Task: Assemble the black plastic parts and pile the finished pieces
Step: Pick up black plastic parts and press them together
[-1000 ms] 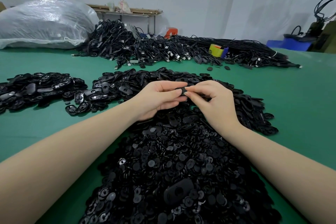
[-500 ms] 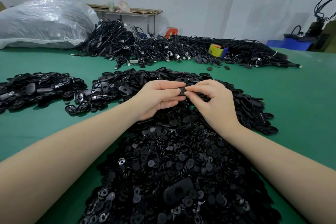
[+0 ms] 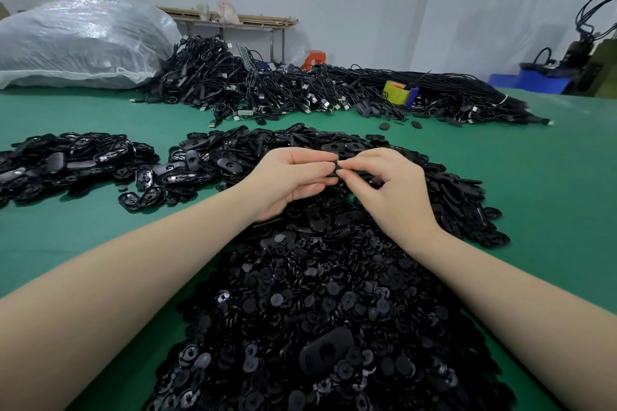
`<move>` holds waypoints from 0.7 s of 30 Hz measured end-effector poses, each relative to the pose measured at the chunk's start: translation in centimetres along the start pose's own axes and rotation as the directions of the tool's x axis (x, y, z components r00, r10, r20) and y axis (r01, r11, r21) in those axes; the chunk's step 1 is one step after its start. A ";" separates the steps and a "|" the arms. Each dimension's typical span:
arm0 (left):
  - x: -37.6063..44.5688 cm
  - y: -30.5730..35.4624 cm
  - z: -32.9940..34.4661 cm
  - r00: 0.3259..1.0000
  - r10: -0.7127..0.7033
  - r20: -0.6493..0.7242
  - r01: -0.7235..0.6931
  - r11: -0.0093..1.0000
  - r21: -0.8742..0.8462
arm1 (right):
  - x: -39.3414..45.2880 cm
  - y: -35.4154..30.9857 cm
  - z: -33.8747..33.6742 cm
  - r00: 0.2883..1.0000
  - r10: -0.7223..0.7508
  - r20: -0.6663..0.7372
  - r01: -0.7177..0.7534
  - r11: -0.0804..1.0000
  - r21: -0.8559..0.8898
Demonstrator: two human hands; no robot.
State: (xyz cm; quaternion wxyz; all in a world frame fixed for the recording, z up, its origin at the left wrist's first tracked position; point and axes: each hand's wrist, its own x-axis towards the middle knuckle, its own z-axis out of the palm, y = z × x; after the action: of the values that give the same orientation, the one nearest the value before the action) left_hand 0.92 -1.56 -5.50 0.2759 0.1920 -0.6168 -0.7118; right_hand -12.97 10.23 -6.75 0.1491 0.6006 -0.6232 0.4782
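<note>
Lower centre of the frame: a deep heap of small round black discs (image 3: 320, 304) on the green table mat (image 3: 551, 197), with one larger oval black housing (image 3: 325, 349) lying on top near the bottom edge. Both bare forearms cross this heap toward mid-frame. Centre of the frame: the left hand (image 3: 290, 180), fingers curled, holds a small black plastic part (image 3: 335, 167), which is mostly hidden by the fingers; the right hand (image 3: 387, 183) pinches at the same part with thumb and forefinger tips, its other fingers loosely curled. Which piece is being seated into which cannot be told. Handling, as judged: the pieces look light, rigid and smooth, likely to slip from a loose pinch, so they seem best held by the rim with the mating face kept clear; a firm fingertip press probably seats them. Behind the hands, centre: a spread of oval black shells (image 3: 334, 143). Left of mid-frame: a separate pile of oval pieces (image 3: 66, 160), possibly the finished ones. Upper centre: a long tangle of black cables (image 3: 300, 90) with a yellow tape roll (image 3: 395, 92) among them. Upper left: a large clear plastic sack (image 3: 83, 40). Behind it, a wooden bench (image 3: 233, 18) against the grey wall.
</note>
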 end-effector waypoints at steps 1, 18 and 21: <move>0.0 0.0 0.0 1.000 -0.001 0.003 0.001 1.000 0.011 | 0.0 0.0 0.0 1.000 -0.003 0.001 0.003 1.000 0.003; -0.2 0.2 -0.3 0.999 -0.008 0.038 0.009 0.999 -0.032 | -0.1 -0.4 -0.3 0.981 -0.195 0.023 0.195 0.956 -0.220; -0.1 0.1 -0.3 1.000 -0.002 0.011 0.003 0.998 -0.068 | 0.2 -0.4 -0.5 0.959 -0.276 0.059 0.281 0.913 -0.296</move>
State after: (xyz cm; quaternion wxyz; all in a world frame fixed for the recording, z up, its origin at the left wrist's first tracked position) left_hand 1.19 -1.73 -5.43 0.2780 0.1792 -0.5936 -0.7336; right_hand -12.87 10.54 -6.24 0.3004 0.6572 -0.5980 0.3467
